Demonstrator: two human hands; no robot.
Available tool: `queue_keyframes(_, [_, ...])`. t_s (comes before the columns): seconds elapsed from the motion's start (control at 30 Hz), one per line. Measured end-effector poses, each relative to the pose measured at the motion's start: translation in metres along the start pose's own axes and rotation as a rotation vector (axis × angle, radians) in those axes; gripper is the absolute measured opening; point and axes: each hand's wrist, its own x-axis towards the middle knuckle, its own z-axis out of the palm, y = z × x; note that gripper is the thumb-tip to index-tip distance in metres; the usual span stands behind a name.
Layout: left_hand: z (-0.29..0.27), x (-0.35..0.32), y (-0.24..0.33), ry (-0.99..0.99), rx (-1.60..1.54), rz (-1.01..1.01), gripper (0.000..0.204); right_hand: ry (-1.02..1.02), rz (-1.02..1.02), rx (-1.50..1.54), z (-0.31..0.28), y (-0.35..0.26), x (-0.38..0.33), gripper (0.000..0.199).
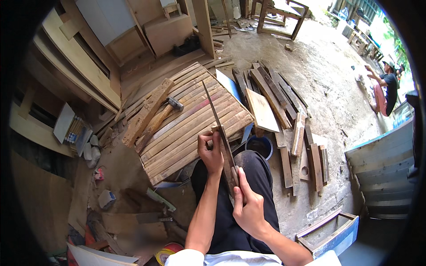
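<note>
A long, tapering dark blade, seen nearly edge-on, rises from between my hands and points away over the slatted wooden bench. It looks like a hand saw, but its teeth cannot be made out. My left hand is closed, thumb and fingers pinching a narrow brown wooden piece beside the blade. Lower down, my right hand is wrapped round the near end of the blade, where its fingers hide the grip. Both hands are above my lap. On the bench lie a hammer and a rough wooden block.
Several dark wood offcuts lie on the floor right of the bench, near a blue bucket. A wooden drawer-like box is at lower right. Cabinet panels stand at left. Another person sits far right.
</note>
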Motion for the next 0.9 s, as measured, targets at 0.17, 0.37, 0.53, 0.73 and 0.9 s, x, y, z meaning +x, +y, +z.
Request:
queue_keyframes(0.17, [0.002, 0.007, 0.001, 0.019, 0.051, 0.081, 0.026, -0.085, 0.251, 0.004, -0.035, 0.001, -0.081, 0.053])
queue_keyframes(0.37, [0.006, 0.0, -0.006, 0.032, -0.061, 0.016, 0.03, 0.008, 0.077, 0.025, -0.027, -0.009, -0.049, 0.051])
queue_keyframes(0.53, [0.001, 0.003, -0.005, -0.022, -0.081, -0.258, 0.028, 0.165, -0.072, 0.07, 0.026, 0.021, 0.061, 0.047])
queue_keyframes(0.73, [0.003, -0.003, -0.008, -0.03, -0.015, -0.005, 0.028, -0.027, 0.108, -0.019, -0.032, -0.017, -0.076, 0.05])
queue_keyframes(0.9, [0.004, -0.003, -0.013, 0.006, -0.03, -0.104, 0.026, 0.038, 0.038, -0.062, -0.006, 0.015, 0.0, 0.051])
